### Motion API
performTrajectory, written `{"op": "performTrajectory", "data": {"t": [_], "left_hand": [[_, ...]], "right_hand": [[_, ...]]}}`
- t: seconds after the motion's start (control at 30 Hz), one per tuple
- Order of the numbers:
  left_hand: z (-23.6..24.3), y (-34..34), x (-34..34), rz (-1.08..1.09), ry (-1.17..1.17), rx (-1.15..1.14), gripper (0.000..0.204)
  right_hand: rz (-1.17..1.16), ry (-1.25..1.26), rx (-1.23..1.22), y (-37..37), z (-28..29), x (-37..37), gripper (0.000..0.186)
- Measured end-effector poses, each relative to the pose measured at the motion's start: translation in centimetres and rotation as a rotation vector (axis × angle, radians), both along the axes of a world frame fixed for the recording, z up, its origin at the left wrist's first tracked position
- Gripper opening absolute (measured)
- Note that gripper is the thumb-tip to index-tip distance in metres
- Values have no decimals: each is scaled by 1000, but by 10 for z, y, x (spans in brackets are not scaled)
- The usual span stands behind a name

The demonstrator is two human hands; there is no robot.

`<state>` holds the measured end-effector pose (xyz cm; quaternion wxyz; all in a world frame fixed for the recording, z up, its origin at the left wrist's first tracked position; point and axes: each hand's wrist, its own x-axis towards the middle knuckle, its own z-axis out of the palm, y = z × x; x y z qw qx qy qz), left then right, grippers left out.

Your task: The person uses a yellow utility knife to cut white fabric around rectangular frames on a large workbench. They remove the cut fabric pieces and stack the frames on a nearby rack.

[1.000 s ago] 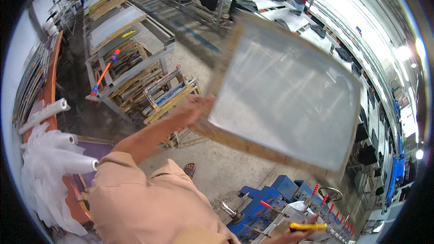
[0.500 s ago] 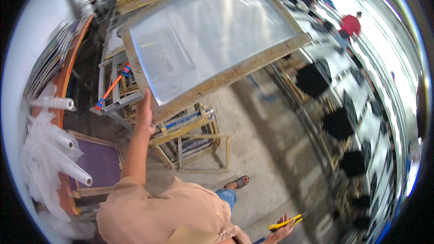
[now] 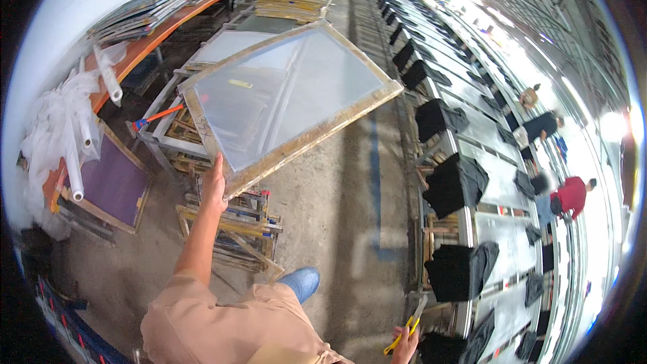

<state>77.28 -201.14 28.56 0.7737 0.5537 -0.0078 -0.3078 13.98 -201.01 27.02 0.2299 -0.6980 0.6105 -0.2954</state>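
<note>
A large wood-coloured screen frame (image 3: 310, 145) with pale translucent mesh is tilted up in front of me, gripped near its lower left corner by my left hand (image 3: 216, 185). Down at the lower right, my right hand (image 3: 404, 342) has its fingers round a yellow-handled cutting tool (image 3: 412, 320) whose blade points upward. Behind the lifted frame stands a metal rack (image 3: 153, 140) with an orange-handled tool (image 3: 162, 113) on it, partly hidden. Below the frame, several more wooden frames (image 3: 239, 236) lean together on the concrete floor.
Left, an orange table (image 3: 210, 1) carries stacked screens (image 3: 138, 17) and plastic rolls (image 3: 73, 165); a purple screen (image 3: 114, 182) leans below. Long printing tables (image 3: 499, 185) with black garments (image 3: 448, 185) run along the right, where several people (image 3: 569, 195) stand. Stacked yellow frames (image 3: 290, 3) are behind.
My view has swung towards the aisle. The screen frame has turned, and now sits left of centre over the rack. The cutting tool is still in my right hand.
</note>
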Motion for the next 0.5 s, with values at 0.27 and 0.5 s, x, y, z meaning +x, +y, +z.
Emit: {"op": "performTrajectory", "data": {"t": [0.27, 0.5], "left_hand": [[-18, -173, 65, 354, -20, -64, 92], [-19, -336, 147, 753, 56, 37, 71]], "right_hand": [[191, -341, 301, -344, -45, 96, 21], [106, -765, 359, -539, -69, 255, 35]]}}
